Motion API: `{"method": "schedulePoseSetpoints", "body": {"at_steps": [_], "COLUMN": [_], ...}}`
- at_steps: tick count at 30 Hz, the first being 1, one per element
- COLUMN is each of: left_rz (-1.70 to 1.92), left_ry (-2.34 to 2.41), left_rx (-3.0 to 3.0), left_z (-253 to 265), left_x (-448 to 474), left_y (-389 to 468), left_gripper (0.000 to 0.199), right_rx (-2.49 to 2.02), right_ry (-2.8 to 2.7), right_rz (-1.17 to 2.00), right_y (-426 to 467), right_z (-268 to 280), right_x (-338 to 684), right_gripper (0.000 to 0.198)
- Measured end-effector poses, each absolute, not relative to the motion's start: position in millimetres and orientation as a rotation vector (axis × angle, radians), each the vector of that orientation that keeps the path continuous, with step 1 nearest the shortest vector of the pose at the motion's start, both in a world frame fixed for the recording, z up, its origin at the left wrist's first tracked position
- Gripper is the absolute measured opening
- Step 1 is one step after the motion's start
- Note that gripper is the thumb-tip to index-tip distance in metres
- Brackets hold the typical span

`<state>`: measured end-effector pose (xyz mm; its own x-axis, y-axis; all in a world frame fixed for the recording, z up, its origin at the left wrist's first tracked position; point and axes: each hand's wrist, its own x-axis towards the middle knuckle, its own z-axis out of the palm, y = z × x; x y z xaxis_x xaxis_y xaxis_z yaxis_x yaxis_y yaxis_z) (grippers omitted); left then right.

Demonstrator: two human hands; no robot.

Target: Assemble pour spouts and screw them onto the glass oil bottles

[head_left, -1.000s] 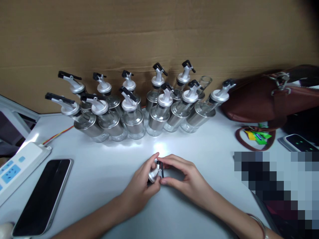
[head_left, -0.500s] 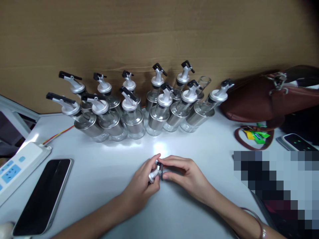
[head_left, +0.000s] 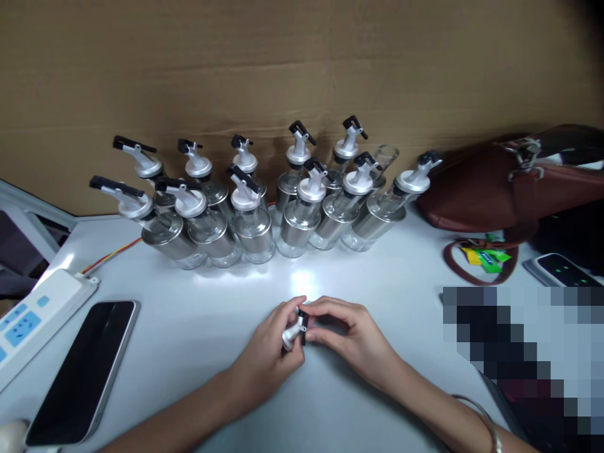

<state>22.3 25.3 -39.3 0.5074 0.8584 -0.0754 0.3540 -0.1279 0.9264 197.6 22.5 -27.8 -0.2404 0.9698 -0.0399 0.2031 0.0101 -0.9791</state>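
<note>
Near the front middle of the white table, my left hand (head_left: 268, 352) is closed around a silver pour spout (head_left: 291, 335), the same kind as those on the bottles. The spout lies tilted in the fingers, its lower part partly hidden by them. My right hand (head_left: 356, 330) comes in from the right and pinches the spout's black flip lever (head_left: 304, 328) between thumb and fingers. Beyond both hands stands a double row of glass oil bottles (head_left: 255, 242) with metal bands. Most carry silver spouts with black levers; a bare glass neck (head_left: 387, 154) shows at the back right.
A phone (head_left: 82, 371) and a white power strip (head_left: 40, 318) lie at the left. Cardboard (head_left: 264, 56) rises behind the bottles. At the right are a brown bag (head_left: 472, 189), its strap, green and yellow wrappers (head_left: 488, 259) and a dark-faced device (head_left: 566, 269).
The black lever now sits closer against the spout's silver body, with my right fingers still on it. Both hands stay in nearly the same place. The bottles have not moved.
</note>
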Motion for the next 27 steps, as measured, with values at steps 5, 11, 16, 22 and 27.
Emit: {"method": "schedulePoseSetpoints", "body": {"at_steps": [5,11,16,22,27], "left_rz": [0.579,0.564,0.534,0.594,0.597], "left_ry": [1.016,0.920,0.941,0.902,0.851], "left_rx": [1.755,1.820,1.736,1.589,1.558], "left_z": [-36,-36,-38,-46,-49], "left_x": [20,19,18,16,15], "left_y": [23,21,20,21,21], "left_gripper": [0.062,0.069,0.069,0.072,0.064], "right_rx": [-1.260,-1.320,-1.329,-1.281,-1.251], "right_ry": [-1.593,-1.570,-1.547,-1.456,-1.399], "right_rz": [1.258,1.194,1.208,1.489,1.611], "right_y": [20,17,17,21,23], "right_z": [-28,-31,-30,-24,-20], "right_x": [197,197,195,198,200], "right_gripper": [0.017,0.014,0.019,0.020,0.014]}}
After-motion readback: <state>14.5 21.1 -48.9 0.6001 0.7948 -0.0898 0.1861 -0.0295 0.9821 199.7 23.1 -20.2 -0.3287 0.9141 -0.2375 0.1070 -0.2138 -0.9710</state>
